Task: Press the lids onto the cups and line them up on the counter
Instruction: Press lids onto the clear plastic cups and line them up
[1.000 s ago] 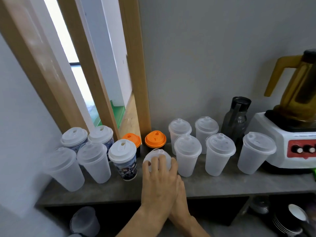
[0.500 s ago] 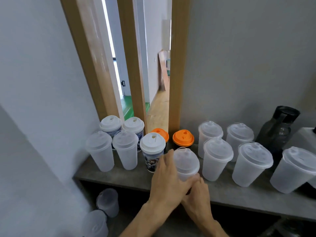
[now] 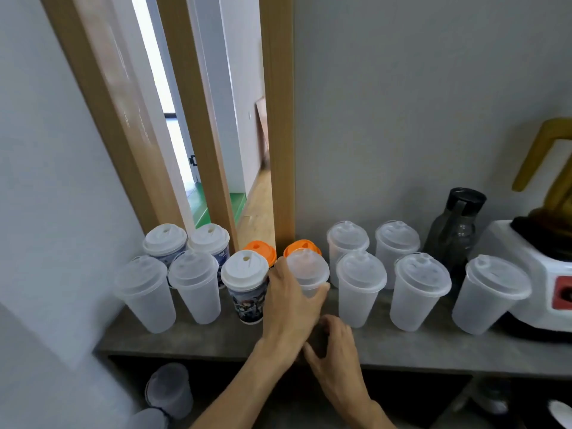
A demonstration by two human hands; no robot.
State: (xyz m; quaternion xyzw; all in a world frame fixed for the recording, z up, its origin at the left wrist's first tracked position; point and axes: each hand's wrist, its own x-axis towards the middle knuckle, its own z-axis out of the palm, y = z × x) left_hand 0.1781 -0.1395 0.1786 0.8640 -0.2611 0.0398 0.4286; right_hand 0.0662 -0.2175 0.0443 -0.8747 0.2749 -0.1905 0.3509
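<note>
A clear plastic cup with a clear lid (image 3: 306, 269) stands in the front row on the grey counter (image 3: 402, 346). My left hand (image 3: 289, 308) wraps its left side and front. My right hand (image 3: 335, 345) hovers low near the cup's base with its fingers apart, holding nothing. Left of the held cup are a printed cup with a white lid (image 3: 246, 286) and two clear lidded cups (image 3: 195, 284) (image 3: 142, 292). To its right stand three clear lidded cups (image 3: 360, 286) (image 3: 418, 289) (image 3: 489, 294).
The back row holds two printed white-lidded cups (image 3: 165, 243), two orange-lidded cups (image 3: 301, 244) and two clear lidded cups (image 3: 396, 241). A dark bottle (image 3: 458, 227) and a white blender base (image 3: 541, 261) stand at the right. More cups (image 3: 170, 388) sit below the counter.
My left hand slid from the top of the lid down to the cup's side. My right hand came off the cup and dropped towards the counter. The view swung.
</note>
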